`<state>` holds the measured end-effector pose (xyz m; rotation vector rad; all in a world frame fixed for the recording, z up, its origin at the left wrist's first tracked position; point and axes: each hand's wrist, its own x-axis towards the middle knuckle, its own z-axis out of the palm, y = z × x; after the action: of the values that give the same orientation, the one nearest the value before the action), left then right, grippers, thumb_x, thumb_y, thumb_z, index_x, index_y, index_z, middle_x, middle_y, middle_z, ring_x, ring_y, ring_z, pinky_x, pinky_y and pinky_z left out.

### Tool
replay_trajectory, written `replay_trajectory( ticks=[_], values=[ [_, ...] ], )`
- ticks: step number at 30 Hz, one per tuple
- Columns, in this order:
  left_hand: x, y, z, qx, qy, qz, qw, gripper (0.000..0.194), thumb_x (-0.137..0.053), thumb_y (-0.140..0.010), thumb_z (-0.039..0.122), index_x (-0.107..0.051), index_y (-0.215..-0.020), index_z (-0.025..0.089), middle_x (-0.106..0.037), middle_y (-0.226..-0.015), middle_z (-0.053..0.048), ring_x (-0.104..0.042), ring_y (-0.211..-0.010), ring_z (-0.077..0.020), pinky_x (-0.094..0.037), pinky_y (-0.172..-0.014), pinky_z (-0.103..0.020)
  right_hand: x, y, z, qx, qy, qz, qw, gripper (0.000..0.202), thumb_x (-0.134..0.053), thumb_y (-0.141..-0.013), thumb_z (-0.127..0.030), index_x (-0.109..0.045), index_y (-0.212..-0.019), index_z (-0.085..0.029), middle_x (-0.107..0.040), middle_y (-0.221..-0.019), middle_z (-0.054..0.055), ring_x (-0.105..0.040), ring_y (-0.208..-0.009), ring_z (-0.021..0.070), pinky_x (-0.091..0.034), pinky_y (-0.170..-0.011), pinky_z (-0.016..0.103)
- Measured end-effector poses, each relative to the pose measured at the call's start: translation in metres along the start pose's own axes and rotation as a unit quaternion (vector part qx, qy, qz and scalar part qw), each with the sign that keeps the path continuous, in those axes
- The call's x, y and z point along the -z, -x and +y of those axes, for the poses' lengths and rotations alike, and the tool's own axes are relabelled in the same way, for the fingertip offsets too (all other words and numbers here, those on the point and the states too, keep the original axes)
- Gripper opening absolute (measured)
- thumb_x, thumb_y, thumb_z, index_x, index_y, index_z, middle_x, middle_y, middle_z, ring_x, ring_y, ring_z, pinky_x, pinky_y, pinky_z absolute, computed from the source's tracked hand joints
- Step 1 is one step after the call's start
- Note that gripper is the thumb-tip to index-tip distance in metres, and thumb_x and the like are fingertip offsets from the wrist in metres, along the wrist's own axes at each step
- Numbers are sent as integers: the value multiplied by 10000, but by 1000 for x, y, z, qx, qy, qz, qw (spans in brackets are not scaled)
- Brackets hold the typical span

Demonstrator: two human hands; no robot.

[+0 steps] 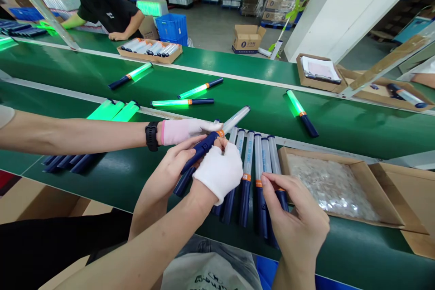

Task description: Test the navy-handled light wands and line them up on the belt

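My left hand (170,165) is bare and wrapped round the navy handle of a light stick (202,147), which has an orange band and a clear, unlit tube tilted up to the right. A co-worker's gloved hands are at the same stick: one white glove (185,131) lies behind it near the tube, the other (220,170) pinches near the orange band. Bare too, my right hand (299,217) has thumb and forefinger pinched together over the row of unlit light sticks (246,176). Whatever is between those fingertips is too small to make out.
Right of the row, a cardboard tray (340,186) holds small clear plastic pieces. Lit green sticks (183,102) lie on the green conveyor (238,86), and more (113,111) lie left. Across it, a person in black (108,9) stands near a box of sticks (149,50).
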<state>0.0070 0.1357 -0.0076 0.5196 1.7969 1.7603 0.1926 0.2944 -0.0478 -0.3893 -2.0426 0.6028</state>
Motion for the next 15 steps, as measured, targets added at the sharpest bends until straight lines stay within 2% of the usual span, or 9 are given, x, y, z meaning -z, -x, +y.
replay_trajectory(
  ticks=[5, 11, 15],
  values=[
    [-3, -4, 4, -3, 1, -17, 1000, 375, -645, -1003, 371, -769, -1338, 254, -676, -1517, -22, -577, -1474, -269, -439, -1281, -398, 0, 0, 3, 2, 1, 1, 1000, 230, -742, -923, -6, -711, -1063, -186, -718, -933, 11, -667, -826, 122, -541, -768, 265],
    [-6, -3, 5, 12, -34, 16, 999, 378, -624, -994, 386, -776, -1330, 305, -672, -1519, 19, -549, -1498, -262, -404, -1305, -403, 0, -2, 3, 7, 0, -2, 1000, 224, -739, -932, -7, -705, -1070, -180, -720, -951, 5, -668, -852, 101, -540, -782, 244],
    [-7, 1, 2, 22, -27, -4, 999, 423, -617, -988, 382, -758, -1366, 252, -632, -1567, -33, -535, -1504, -292, -388, -1308, -431, 0, -2, 4, 11, -2, -3, 1000, 231, -745, -923, 0, -702, -1069, -175, -726, -960, 7, -681, -873, 104, -554, -812, 245]
  ],
)
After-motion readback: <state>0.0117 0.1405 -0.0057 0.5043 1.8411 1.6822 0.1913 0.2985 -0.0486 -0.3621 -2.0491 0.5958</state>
